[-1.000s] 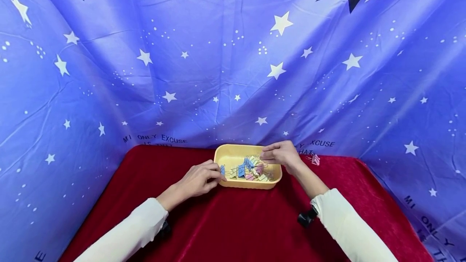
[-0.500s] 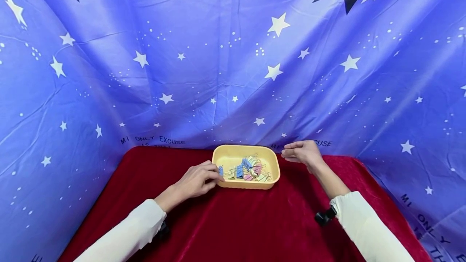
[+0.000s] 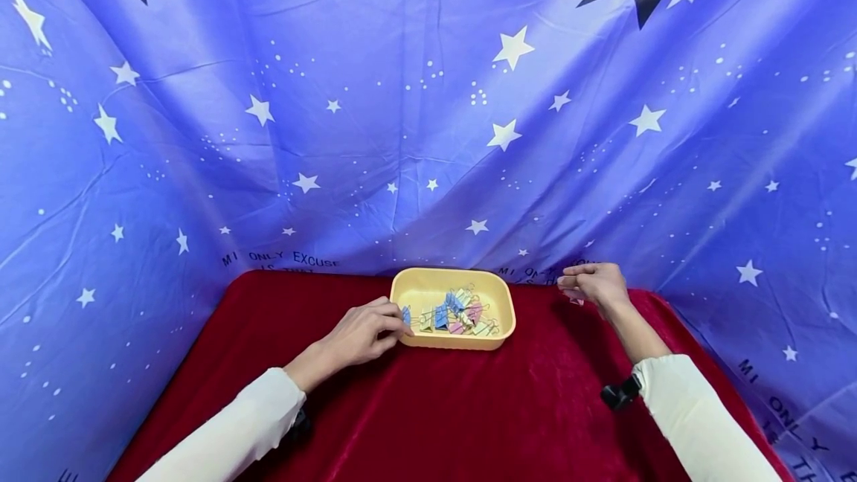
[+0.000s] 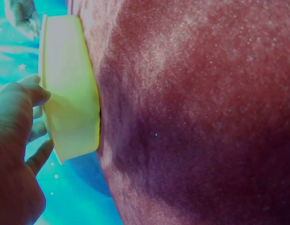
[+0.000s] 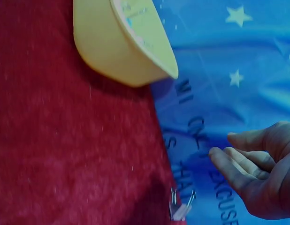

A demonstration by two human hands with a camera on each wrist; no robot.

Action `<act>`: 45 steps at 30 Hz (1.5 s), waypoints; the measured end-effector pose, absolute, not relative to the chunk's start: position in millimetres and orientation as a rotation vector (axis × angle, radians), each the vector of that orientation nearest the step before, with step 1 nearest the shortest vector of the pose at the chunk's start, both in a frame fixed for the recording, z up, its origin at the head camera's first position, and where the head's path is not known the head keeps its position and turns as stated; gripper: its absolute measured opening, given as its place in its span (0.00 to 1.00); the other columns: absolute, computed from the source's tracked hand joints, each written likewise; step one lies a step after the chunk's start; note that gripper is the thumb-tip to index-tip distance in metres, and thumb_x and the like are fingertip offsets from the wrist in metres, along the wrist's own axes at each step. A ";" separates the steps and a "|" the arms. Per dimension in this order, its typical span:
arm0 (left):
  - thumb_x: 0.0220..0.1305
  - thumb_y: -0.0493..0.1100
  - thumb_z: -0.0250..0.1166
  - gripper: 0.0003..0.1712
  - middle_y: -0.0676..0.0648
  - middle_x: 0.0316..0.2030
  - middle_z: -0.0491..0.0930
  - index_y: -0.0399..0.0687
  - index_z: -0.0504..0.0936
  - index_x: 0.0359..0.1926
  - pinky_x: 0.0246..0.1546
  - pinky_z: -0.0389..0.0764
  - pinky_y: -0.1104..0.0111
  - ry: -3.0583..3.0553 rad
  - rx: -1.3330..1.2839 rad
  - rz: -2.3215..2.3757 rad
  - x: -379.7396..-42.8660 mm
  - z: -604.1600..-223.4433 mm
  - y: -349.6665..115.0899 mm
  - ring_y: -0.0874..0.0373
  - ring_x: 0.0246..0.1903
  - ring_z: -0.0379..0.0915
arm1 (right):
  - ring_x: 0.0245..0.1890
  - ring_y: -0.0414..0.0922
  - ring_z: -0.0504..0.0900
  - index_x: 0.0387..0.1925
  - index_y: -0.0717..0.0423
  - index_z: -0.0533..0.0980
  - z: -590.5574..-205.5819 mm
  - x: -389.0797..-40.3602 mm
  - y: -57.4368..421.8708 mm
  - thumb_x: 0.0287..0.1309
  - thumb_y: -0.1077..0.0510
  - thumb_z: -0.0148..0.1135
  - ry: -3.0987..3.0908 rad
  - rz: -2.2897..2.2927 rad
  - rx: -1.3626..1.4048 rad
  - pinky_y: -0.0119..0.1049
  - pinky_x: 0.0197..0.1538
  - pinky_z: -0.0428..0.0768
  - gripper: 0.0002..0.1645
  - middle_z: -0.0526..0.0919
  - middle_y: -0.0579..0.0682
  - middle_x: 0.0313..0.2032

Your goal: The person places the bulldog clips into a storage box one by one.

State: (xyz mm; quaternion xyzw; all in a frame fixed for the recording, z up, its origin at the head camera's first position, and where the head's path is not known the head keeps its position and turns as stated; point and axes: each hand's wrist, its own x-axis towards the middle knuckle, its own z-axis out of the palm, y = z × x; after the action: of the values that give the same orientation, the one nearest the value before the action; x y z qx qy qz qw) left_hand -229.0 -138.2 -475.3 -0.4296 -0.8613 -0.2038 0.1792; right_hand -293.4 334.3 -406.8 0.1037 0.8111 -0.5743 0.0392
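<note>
A yellow plastic box [image 3: 462, 343] holds several blue, pink and pale yellow binder clips [image 3: 441, 316], mostly toward its right half. My left hand [image 3: 364, 329] grips the box's left end, thumb and fingers at the rim in the left wrist view. A blue binder clip [image 3: 405, 314] shows just by those fingertips, partly hidden. To the right of the box, my right hand [image 3: 596, 287] hovers near a pink binder clip [image 5: 180, 210] lying at the table's back edge. Its thumb and fingers are apart, with nothing between them in the right wrist view.
A red velvet cloth [image 3: 428, 415] covers the table. Behind and at both sides hangs a blue curtain [image 3: 375, 140] with stars and lettering, meeting the table's back edge close to the box.
My right hand has left the space over the box and moved right, to above the pink binder clip. The left hand has kept its hold on the box.
</note>
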 end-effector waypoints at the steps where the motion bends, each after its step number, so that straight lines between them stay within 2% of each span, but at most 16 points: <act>1: 0.67 0.35 0.77 0.14 0.58 0.43 0.89 0.61 0.98 0.46 0.41 0.85 0.72 -2.434 -1.215 -0.575 -228.8 -474.9 -138.2 0.62 0.47 0.81 | 0.28 0.33 0.93 0.73 0.83 0.71 -407.8 -294.5 338.0 0.70 0.71 0.69 2.496 -1.760 0.338 0.32 0.41 0.93 0.34 0.94 0.43 0.29; 7: 0.67 0.35 0.76 0.14 0.58 0.43 0.89 0.60 0.98 0.46 0.40 0.85 0.71 -2.443 -1.214 -0.576 -228.3 -471.8 -138.1 0.62 0.47 0.81 | 0.25 0.33 0.92 0.70 0.80 0.76 -415.3 -302.3 358.7 0.66 0.71 0.72 2.614 -1.696 0.413 0.32 0.41 0.92 0.33 0.93 0.41 0.26; 9: 0.67 0.35 0.76 0.14 0.58 0.43 0.89 0.60 0.98 0.46 0.40 0.85 0.71 -2.445 -1.214 -0.575 -228.6 -471.2 -137.8 0.62 0.47 0.81 | 0.42 0.42 0.96 0.68 0.76 0.79 -417.1 -304.9 364.7 0.66 0.67 0.75 2.725 -1.556 0.423 0.37 0.59 0.91 0.32 0.96 0.56 0.35; 10: 0.67 0.35 0.76 0.14 0.58 0.43 0.89 0.60 0.98 0.46 0.40 0.85 0.71 -2.447 -1.213 -0.575 -228.9 -471.0 -137.6 0.62 0.47 0.81 | 0.54 0.49 0.94 0.68 0.74 0.81 -418.1 -306.1 367.4 0.65 0.65 0.76 2.776 -1.484 0.428 0.44 0.70 0.86 0.31 0.95 0.63 0.41; 11: 0.68 0.35 0.76 0.14 0.58 0.43 0.89 0.60 0.98 0.46 0.40 0.85 0.71 -2.449 -1.212 -0.576 -229.1 -470.9 -137.3 0.62 0.47 0.81 | 0.66 0.57 0.88 0.67 0.71 0.82 -419.3 -306.9 369.8 0.64 0.63 0.77 2.830 -1.402 0.433 0.51 0.81 0.75 0.31 0.94 0.67 0.48; 12: 0.68 0.35 0.76 0.14 0.58 0.43 0.89 0.60 0.98 0.46 0.40 0.85 0.71 -2.449 -1.212 -0.576 -229.2 -470.8 -136.9 0.62 0.47 0.81 | 0.74 0.65 0.79 0.66 0.69 0.83 -420.8 -308.1 372.1 0.64 0.61 0.78 2.875 -1.333 0.438 0.58 0.86 0.65 0.31 0.91 0.70 0.55; 14: 0.68 0.36 0.76 0.13 0.58 0.43 0.89 0.60 0.98 0.46 0.40 0.85 0.71 -2.448 -1.213 -0.579 -229.4 -470.7 -136.0 0.62 0.47 0.81 | 0.80 0.77 0.63 0.64 0.67 0.85 -424.3 -309.7 375.3 0.63 0.57 0.79 2.953 -1.213 0.428 0.69 0.86 0.53 0.31 0.83 0.70 0.67; 19: 0.68 0.36 0.76 0.13 0.58 0.43 0.89 0.61 0.98 0.46 0.40 0.85 0.72 -2.440 -1.212 -0.583 -229.1 -470.6 -133.9 0.62 0.47 0.80 | 0.76 0.77 0.70 0.63 0.67 0.85 -437.2 -315.3 377.0 0.64 0.55 0.79 3.048 -1.123 0.395 0.68 0.83 0.62 0.30 0.86 0.69 0.63; 22: 0.68 0.36 0.76 0.13 0.58 0.43 0.89 0.61 0.98 0.46 0.41 0.85 0.72 -2.441 -1.216 -0.578 -229.0 -470.4 -132.5 0.62 0.47 0.81 | 0.68 0.75 0.80 0.63 0.68 0.86 -442.6 -317.5 375.3 0.64 0.55 0.79 3.084 -1.075 0.401 0.67 0.78 0.71 0.30 0.89 0.69 0.58; 24: 0.68 0.36 0.76 0.13 0.58 0.43 0.89 0.61 0.98 0.47 0.42 0.86 0.72 -2.448 -1.215 -0.575 -228.7 -469.9 -131.3 0.63 0.47 0.81 | 0.59 0.72 0.89 0.63 0.70 0.85 -445.3 -318.9 373.6 0.64 0.57 0.79 3.085 -1.099 0.391 0.64 0.70 0.80 0.30 0.92 0.69 0.51; 27: 0.68 0.36 0.76 0.14 0.58 0.43 0.89 0.61 0.98 0.47 0.41 0.86 0.72 -2.453 -1.211 -0.575 -228.4 -469.4 -130.5 0.63 0.47 0.80 | 0.39 0.62 0.96 0.63 0.74 0.83 -448.4 -321.4 372.0 0.64 0.61 0.78 3.063 -1.174 0.359 0.50 0.48 0.93 0.30 0.94 0.68 0.42; 30: 0.68 0.36 0.76 0.14 0.58 0.43 0.89 0.61 0.98 0.47 0.41 0.85 0.72 -2.461 -1.209 -0.573 -228.2 -469.0 -129.6 0.63 0.47 0.80 | 0.26 0.50 0.95 0.62 0.77 0.82 -452.5 -323.9 372.5 0.63 0.66 0.77 3.031 -1.239 0.321 0.34 0.31 0.90 0.29 0.94 0.69 0.40; 33: 0.68 0.36 0.76 0.14 0.58 0.44 0.89 0.61 0.98 0.47 0.41 0.85 0.72 -2.467 -1.213 -0.566 -228.3 -469.2 -128.8 0.63 0.46 0.80 | 0.25 0.45 0.94 0.61 0.78 0.82 -457.2 -325.0 373.5 0.61 0.68 0.77 3.031 -1.241 0.297 0.28 0.28 0.86 0.28 0.93 0.71 0.43; 35: 0.68 0.36 0.76 0.14 0.58 0.44 0.89 0.61 0.98 0.47 0.41 0.85 0.72 -2.468 -1.217 -0.562 -228.4 -469.5 -128.3 0.63 0.47 0.80 | 0.25 0.45 0.94 0.59 0.78 0.83 -459.0 -325.2 373.9 0.60 0.69 0.78 3.047 -1.205 0.285 0.28 0.27 0.86 0.27 0.93 0.72 0.43; 39: 0.68 0.36 0.76 0.14 0.58 0.43 0.89 0.61 0.98 0.46 0.41 0.85 0.72 -2.464 -1.222 -0.563 -229.0 -469.8 -127.4 0.62 0.47 0.80 | 0.28 0.53 0.95 0.56 0.76 0.85 -461.1 -328.0 376.9 0.58 0.69 0.77 3.068 -1.159 0.266 0.36 0.30 0.90 0.25 0.93 0.71 0.43; 45: 0.68 0.36 0.76 0.14 0.58 0.43 0.89 0.61 0.98 0.46 0.40 0.84 0.72 -2.476 -1.211 -0.567 -229.9 -469.7 -127.5 0.63 0.46 0.80 | 0.37 0.63 0.92 0.43 0.63 0.90 -489.4 -356.9 403.2 0.54 0.60 0.79 3.269 -0.809 0.111 0.61 0.45 0.88 0.15 0.94 0.62 0.35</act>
State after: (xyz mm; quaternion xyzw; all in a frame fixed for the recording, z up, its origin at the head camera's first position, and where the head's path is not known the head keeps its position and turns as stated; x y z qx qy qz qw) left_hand -229.9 -127.5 -469.7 -0.4245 -0.8681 -0.1987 0.1630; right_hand -356.9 403.2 -489.4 0.0328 0.9639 -0.2384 -0.1138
